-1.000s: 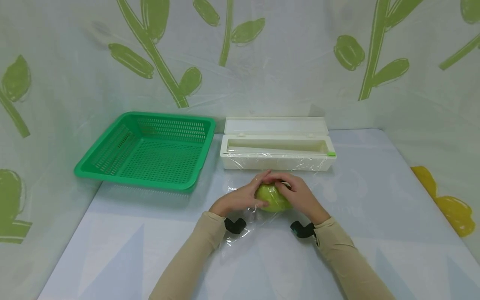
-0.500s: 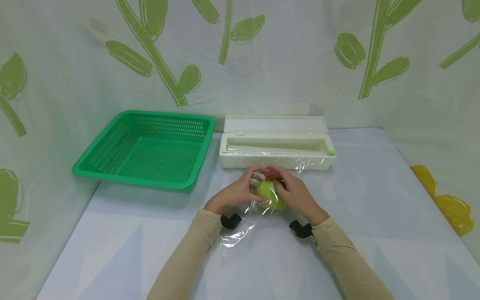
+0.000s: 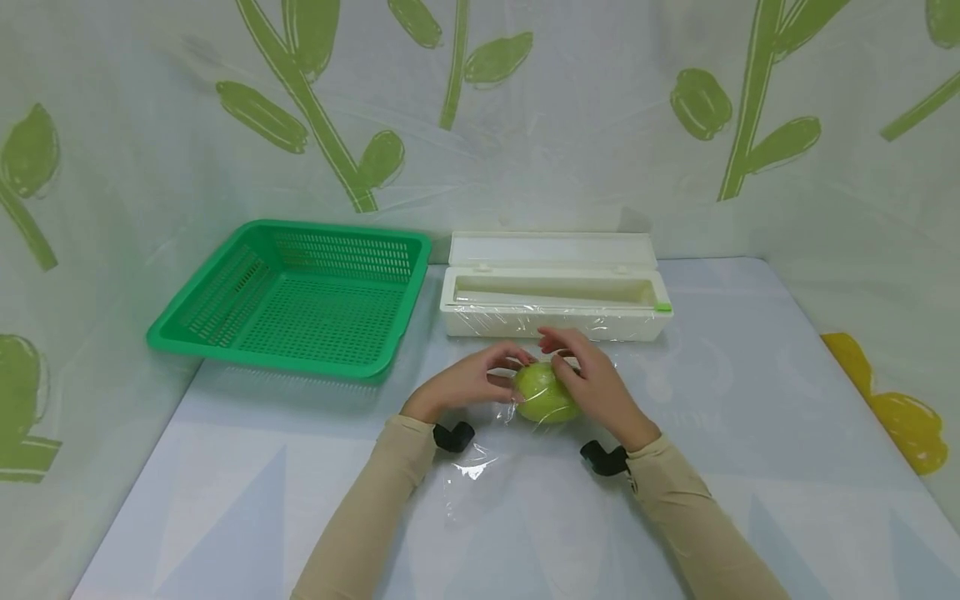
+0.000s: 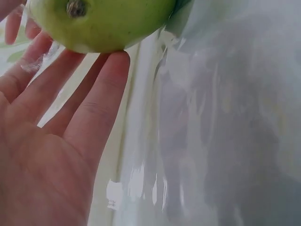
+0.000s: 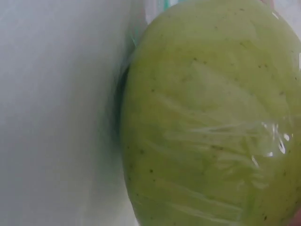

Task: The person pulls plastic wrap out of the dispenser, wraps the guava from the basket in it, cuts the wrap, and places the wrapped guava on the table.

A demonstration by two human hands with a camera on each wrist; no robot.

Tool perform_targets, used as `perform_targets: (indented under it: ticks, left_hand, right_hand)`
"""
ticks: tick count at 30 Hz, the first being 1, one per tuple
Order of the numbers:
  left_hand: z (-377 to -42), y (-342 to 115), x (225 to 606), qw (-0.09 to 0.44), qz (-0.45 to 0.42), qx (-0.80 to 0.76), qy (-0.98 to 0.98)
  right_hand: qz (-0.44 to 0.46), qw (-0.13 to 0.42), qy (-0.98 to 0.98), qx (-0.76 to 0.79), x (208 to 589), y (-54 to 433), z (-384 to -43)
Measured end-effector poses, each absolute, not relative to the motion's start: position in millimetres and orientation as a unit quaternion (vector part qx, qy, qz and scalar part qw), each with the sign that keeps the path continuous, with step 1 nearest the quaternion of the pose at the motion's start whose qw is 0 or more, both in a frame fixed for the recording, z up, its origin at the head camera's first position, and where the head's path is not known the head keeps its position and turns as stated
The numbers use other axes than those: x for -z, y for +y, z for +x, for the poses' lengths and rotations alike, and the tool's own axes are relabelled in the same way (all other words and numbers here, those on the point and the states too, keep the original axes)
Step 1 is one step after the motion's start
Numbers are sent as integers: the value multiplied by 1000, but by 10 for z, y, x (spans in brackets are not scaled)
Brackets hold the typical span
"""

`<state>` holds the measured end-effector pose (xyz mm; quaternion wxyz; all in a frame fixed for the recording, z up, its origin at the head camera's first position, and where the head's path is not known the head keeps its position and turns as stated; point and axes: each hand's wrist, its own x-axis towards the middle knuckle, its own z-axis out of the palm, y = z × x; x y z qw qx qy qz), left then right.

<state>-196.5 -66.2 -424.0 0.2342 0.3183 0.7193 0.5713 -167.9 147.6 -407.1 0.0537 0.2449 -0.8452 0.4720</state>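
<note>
A green fruit (image 3: 545,396), covered at least in part by clear film (image 3: 474,471), is lying between a person's two hands, apparently resting on the bench (image 3: 750,400). It is looking firm, fairly weighty and unlikely to give under light pressure, while the glossy film is probably making it slippery; its broad, rounded sides are offering the surest hold, thumb opposite fingers. The film itself is looking light, limp and easily torn (its wrinkles are catching the light across the fruit), and its loose edges are inviting only a gentle pinch. The left hand (image 3: 472,379) is forming a roomy grip, fingers nearly straight, fingertips (image 4: 117,61) touching the fruit. The right hand (image 3: 602,392) is arching wide over the other side, thumb and fingers standing apart; whether its thumb is touching fruit or film is remaining unclear. Just beyond, a white box (image 3: 450,322) is showing a raised lid (image 3: 551,250) and what is looking like a pale roll (image 3: 510,297), partly hidden. Farther left, a green basket (image 3: 270,362) is displaying slotted walls and a meshed floor
</note>
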Motion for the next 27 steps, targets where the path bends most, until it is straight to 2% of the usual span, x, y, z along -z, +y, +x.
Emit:
perform_targets:
  ticks: [5, 7, 17, 27]
  left_hand:
    - [-1931, -668, 4148, 242, 312, -580, 713]
    - [-1951, -669, 4197, 243, 308, -581, 714]
    - [-2046, -679, 4356, 207, 295, -538, 762]
    - [-2001, -746, 4340, 223, 254, -499, 798]
  right_hand:
    - [262, 107, -859, -427, 4037, 1562, -1691]
    - [275, 112, -863, -407, 4028, 1600, -1703]
    - [327, 57, -888, -317, 3927, 1749, -1671]
    - [397, 35, -890, -220, 3904, 1821, -1513]
